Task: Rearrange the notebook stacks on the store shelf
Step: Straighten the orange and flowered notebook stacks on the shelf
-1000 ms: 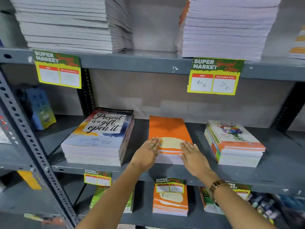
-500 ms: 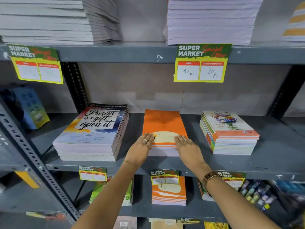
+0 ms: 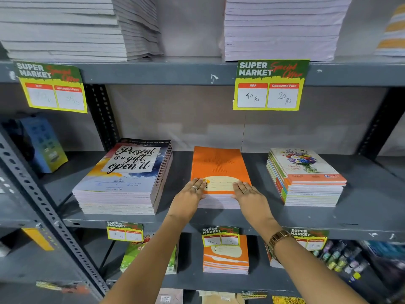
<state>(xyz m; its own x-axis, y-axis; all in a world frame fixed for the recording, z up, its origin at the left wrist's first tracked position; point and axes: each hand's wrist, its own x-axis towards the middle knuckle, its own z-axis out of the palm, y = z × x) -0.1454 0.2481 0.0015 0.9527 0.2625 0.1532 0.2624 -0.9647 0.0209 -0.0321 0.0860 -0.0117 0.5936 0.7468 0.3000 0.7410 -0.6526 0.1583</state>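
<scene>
head view: the orange notebook stack (image 3: 219, 172) is seen in the middle of the grey middle shelf (image 3: 258, 218), between the "present is a gift, open it" notebook stack (image 3: 125, 178) and the floral-cover notebook stack (image 3: 306, 178), apart from both. the left hand (image 3: 189, 197) is laid on the near left corner of the orange stack, and the right hand (image 3: 248, 195) on the near right corner, fingers extended and held close together flat on the cover; the thumbs are hidden, so a grip on the stack's edge cannot be told. a ring is worn on each hand. the near edge of the stack is partly covered by the hands. the writing on the left price tag (image 3: 52, 88) is too faint to be read.
</scene>
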